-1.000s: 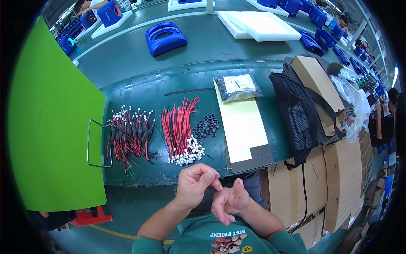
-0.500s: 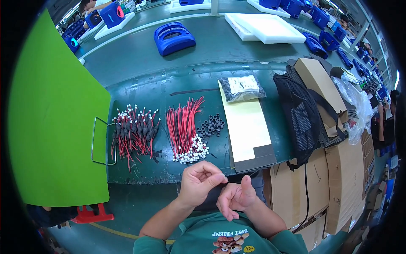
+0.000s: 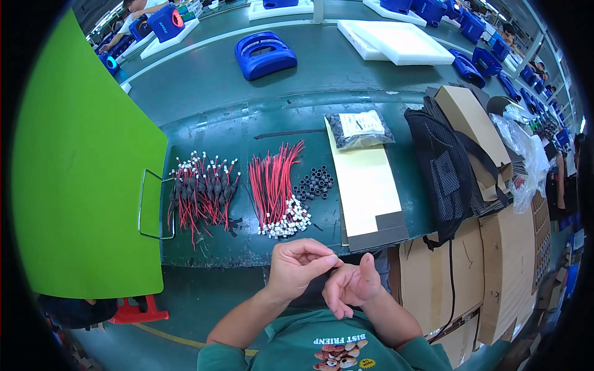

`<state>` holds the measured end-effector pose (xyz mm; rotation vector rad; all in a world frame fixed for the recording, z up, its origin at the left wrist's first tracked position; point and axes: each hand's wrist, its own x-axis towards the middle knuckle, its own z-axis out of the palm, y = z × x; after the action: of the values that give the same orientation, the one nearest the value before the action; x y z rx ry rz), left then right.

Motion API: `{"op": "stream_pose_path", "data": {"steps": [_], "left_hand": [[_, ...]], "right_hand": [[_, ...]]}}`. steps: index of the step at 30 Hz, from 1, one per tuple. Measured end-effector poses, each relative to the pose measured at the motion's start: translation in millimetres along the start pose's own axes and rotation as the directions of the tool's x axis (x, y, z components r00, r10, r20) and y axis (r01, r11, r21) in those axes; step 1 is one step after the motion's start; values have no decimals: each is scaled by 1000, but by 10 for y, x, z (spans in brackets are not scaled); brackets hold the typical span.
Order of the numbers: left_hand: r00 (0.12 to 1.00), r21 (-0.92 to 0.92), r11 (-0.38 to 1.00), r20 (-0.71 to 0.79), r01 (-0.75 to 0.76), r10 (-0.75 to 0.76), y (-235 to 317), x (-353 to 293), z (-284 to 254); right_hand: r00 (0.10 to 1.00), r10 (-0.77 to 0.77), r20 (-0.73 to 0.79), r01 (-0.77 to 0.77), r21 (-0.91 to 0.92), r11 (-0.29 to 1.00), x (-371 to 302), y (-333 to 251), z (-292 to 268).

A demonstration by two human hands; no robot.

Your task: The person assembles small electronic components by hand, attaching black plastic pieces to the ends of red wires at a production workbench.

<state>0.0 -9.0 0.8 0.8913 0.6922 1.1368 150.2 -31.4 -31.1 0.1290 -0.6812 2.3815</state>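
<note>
Just off the table's front edge, my left hand (image 3: pixel 301 267) pinches thumb and forefinger together; whatever lies between the tips is too small to make out. Beside it my right hand (image 3: pixel 354 287) is turned palm up, thumb raised and fingers loosely curled apart, holding nothing I can see. Beyond them on the green table lies a bundle of red and black wires (image 3: pixel 272 185) with white connectors (image 3: pixel 286 221) at the near end. Small black rings (image 3: pixel 314 183) are heaped to its right. Further left is a pile of wires with black-wrapped middles (image 3: pixel 201 188).
A pale yellow sheet (image 3: pixel 365 185) bears a bag of black parts (image 3: pixel 359 130). A black mesh bag (image 3: pixel 440 170) and cardboard boxes (image 3: pixel 442 278) stand right. A green panel (image 3: pixel 93 167) with a wire handle borders the left. Behind lie a blue plastic shell (image 3: pixel 265 55) and white foam slabs (image 3: pixel 405 42).
The whole view has shifted slightly, so the table's things appear a little further right. Both hands keep nearly the same pose, left pinched and right palm up.
</note>
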Motion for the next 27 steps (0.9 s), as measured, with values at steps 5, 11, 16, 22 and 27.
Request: {"op": "stream_pose_path", "data": {"steps": [5, 11, 16, 22, 27], "left_hand": [[984, 16, 995, -150, 98, -94, -87, 59, 53], [964, 148, 978, 246, -144, 104, -154, -322, 487], [951, 61, 956, 140, -288, 277, 25, 30, 508], [896, 156, 890, 198, -428, 396, -35, 139, 435], [891, 168, 896, 284, -411, 355, 68, 92, 372]], "right_hand": [[780, -520, -348, -209, -928, 308, 159, -64, 510], [792, -565, 232, -130, -840, -528, 414, -520, 537], [746, -662, 69, -100, -972, -213, 569, -271, 426], [783, -602, -160, -55, -980, 190, 506, -148, 459], [683, -700, -207, -176, -977, 117, 666, -272, 598]]}}
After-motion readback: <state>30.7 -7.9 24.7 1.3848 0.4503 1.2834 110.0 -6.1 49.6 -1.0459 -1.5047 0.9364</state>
